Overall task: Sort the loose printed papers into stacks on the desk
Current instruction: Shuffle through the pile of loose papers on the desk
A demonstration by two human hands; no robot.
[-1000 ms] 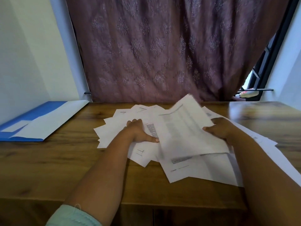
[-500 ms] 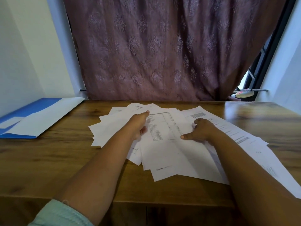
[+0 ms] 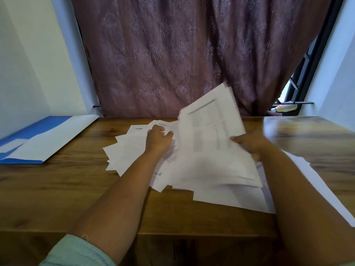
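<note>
Loose white printed papers (image 3: 132,150) lie fanned across the middle of the wooden desk (image 3: 76,185). My right hand (image 3: 249,145) grips the right edge of a printed sheet (image 3: 209,127) and holds it tilted up off the pile; the sheet is blurred by motion. My left hand (image 3: 158,140) rests on the left part of the spread, fingers loosely curled, beside the raised sheet's left edge. Whether it pinches a paper I cannot tell. More sheets (image 3: 317,181) trail off under my right forearm toward the right.
A blue and white folder (image 3: 44,139) lies at the desk's far left by the wall. A maroon curtain (image 3: 182,54) hangs right behind the desk. A window frame (image 3: 299,87) shows at the right. Bare wood runs along the near edge.
The top sheet lay flat half a second ago; now my right hand has lifted it up and to the right. My left hand has drawn back slightly on the pile.
</note>
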